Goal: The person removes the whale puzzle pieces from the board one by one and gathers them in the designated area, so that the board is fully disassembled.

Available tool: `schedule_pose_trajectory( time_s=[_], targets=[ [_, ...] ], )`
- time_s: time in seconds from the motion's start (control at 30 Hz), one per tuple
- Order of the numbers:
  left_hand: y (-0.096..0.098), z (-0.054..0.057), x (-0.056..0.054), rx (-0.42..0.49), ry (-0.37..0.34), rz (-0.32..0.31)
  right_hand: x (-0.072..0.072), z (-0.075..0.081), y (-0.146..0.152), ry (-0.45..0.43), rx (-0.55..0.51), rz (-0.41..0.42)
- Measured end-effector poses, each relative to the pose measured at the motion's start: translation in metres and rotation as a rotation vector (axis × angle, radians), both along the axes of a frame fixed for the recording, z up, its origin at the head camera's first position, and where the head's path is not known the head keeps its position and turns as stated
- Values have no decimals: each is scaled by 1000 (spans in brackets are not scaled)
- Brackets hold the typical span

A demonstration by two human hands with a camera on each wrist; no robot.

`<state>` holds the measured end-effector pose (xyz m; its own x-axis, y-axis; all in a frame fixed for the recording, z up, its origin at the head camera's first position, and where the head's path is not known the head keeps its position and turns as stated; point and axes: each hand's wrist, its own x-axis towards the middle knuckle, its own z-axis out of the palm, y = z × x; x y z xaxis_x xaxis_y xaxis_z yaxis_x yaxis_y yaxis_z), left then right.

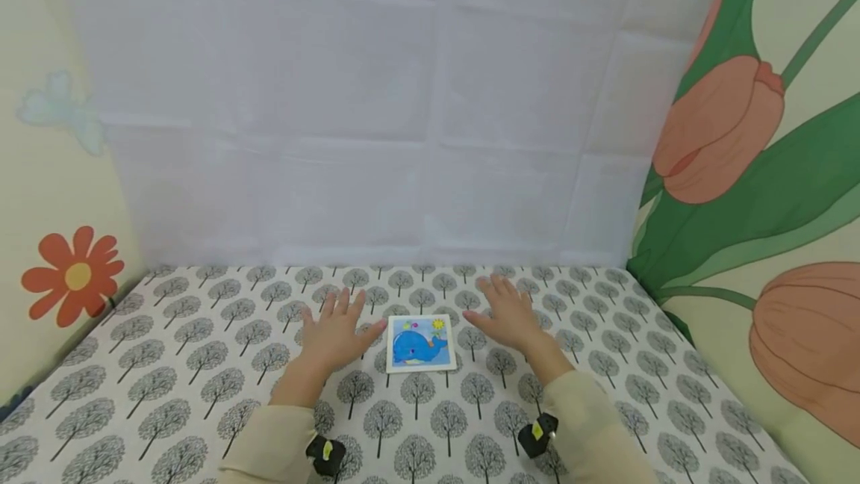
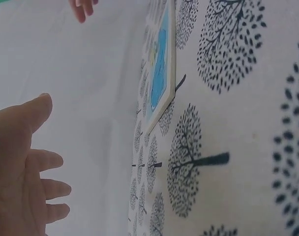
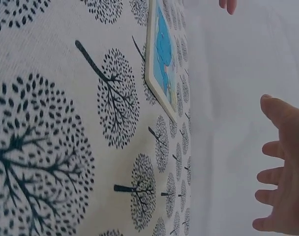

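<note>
A square picture board [image 1: 420,344] with a white border and a blue whale on it lies flat on the tree-print cloth. To its left my left hand [image 1: 336,334] hovers over the cloth, fingers spread and thumb toward the board. On the other side my right hand [image 1: 508,314] is held the same way, a little farther from the board. Both hands hold nothing. The left wrist view shows the left palm [image 2: 14,167] raised above the cloth, and the right wrist view shows the right hand [image 3: 289,172] likewise apart from it.
The tree-print cloth [image 1: 201,394] covers the table. Behind it hangs a creased white sheet [image 1: 349,110]. A wall with a red flower [image 1: 77,276] stands at the left, and one with large tulips [image 1: 725,125] at the right. Black wrist cameras [image 1: 326,455] sit at both cuffs.
</note>
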<state>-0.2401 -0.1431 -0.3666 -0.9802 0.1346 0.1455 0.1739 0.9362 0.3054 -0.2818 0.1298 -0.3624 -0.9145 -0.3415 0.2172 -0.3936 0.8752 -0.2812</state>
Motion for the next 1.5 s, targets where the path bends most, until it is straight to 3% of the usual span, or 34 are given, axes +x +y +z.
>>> schedule_pose_trajectory(
  time_s=[0.2, 0.43, 0.93, 1.3, 1.5],
  targets=[
    [8, -9, -3, 46, 8, 13, -5, -13, -12, -24, -59, 30],
    [16, -23, -5, 135, -14, -17, -8, -30, -21, -131, -276, 70],
    [47, -41, -11, 339, -44, -69, -12, -52, -48, -237, -484, -42],
    [46, -61, -15, 253, -2, -118, -18, -69, -51, -267, -549, -93],
    [48, -66, -15, 202, 5, -139, -20, -73, -50, -251, -520, -118]
  ],
)
